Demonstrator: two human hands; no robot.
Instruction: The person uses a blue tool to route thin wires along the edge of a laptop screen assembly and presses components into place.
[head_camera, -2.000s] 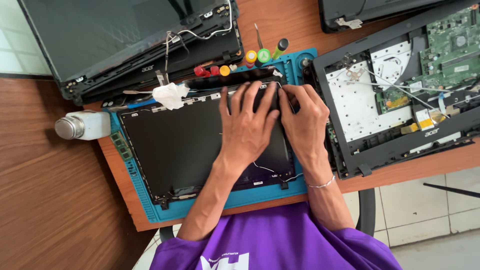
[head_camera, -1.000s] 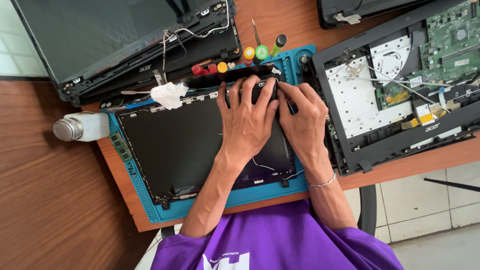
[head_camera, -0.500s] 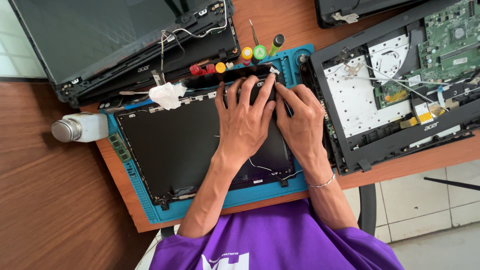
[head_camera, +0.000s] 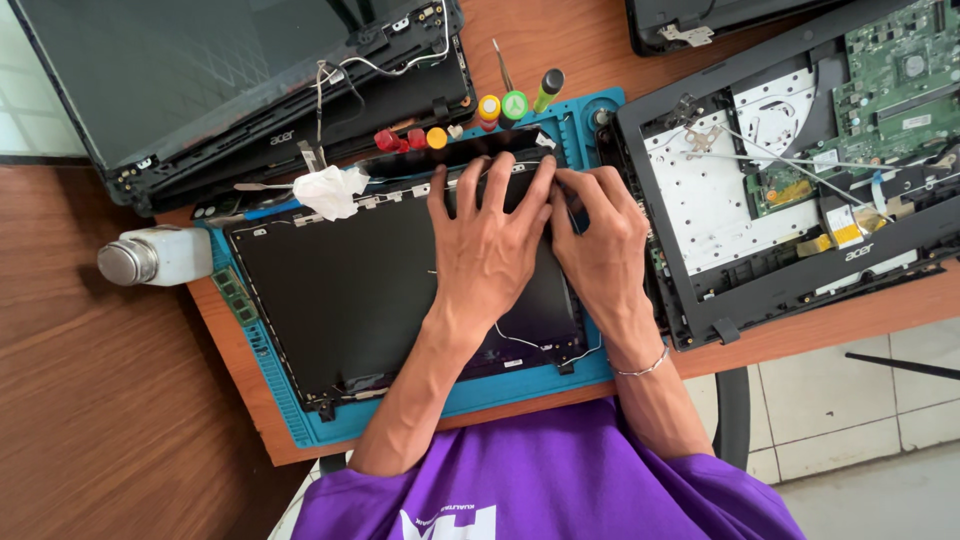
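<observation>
A black laptop lid panel (head_camera: 350, 290) lies flat on a blue work mat (head_camera: 300, 420). My left hand (head_camera: 490, 245) rests palm down on the panel's right part, fingers spread toward its far edge. Beside it, my right hand (head_camera: 600, 235) presses its bent fingertips against the panel's far right corner, touching the left hand's fingers. Whether the right fingers pinch something small is hidden. A thin white wire (head_camera: 520, 340) runs across the panel near my wrists.
A crumpled white tissue (head_camera: 328, 190) lies at the panel's far edge. Several screwdrivers with coloured handles (head_camera: 490, 108) stand behind the mat. A white bottle (head_camera: 155, 258) lies at left. An opened laptop base with green boards (head_camera: 800, 180) sits at right, a screen assembly (head_camera: 200, 70) behind.
Both hands have shifted slightly along the panel's far right edge; the right fingers have curled in closer to the left hand. Nothing else has moved.
</observation>
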